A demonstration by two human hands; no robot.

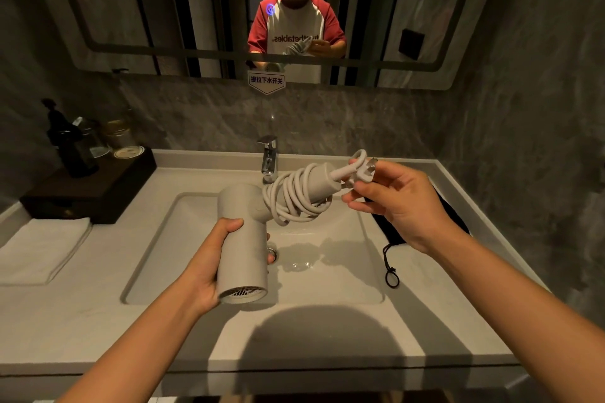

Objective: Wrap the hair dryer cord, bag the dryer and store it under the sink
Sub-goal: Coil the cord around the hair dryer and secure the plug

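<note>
- Hair dryer [242, 249] held above the sink basin [327, 271], barrel clamped in the left hand [209, 268], intake grille turned toward the near edge; probably gripped by the barrel so as to leave the handle free as a spool.
- Cord [294, 196] coiled in several loose loops around the handle, which points far and right; wrapping judged nearly complete, only the final short length left out.
- Plug [361, 170] pinched between thumb and fingertips of the right hand [399, 203], just beyond the handle's end; likely held there for tucking under a loop and locking the coil.
- Hands apart, each closed on its own part of the dryer.
- Black drawstring bag [422, 222] flat on the counter right of the basin, partly hidden behind the right hand, cord loop [391, 275] trailing toward the near side; within easy reach for the bagging step, not yet begun.
- Pale stone counter [82, 321] with moulded rectangular basin; chrome tap [269, 157] at the far centre.
- Folded white towel [42, 249] at the left; dark tray [91, 190] with bottles and jars at the far left.
- Grey marbled walls, dim warm light; mirror [196, 10] above, with a small sign [266, 80] at its lower edge.
- Storage space under the sink out of view.
</note>
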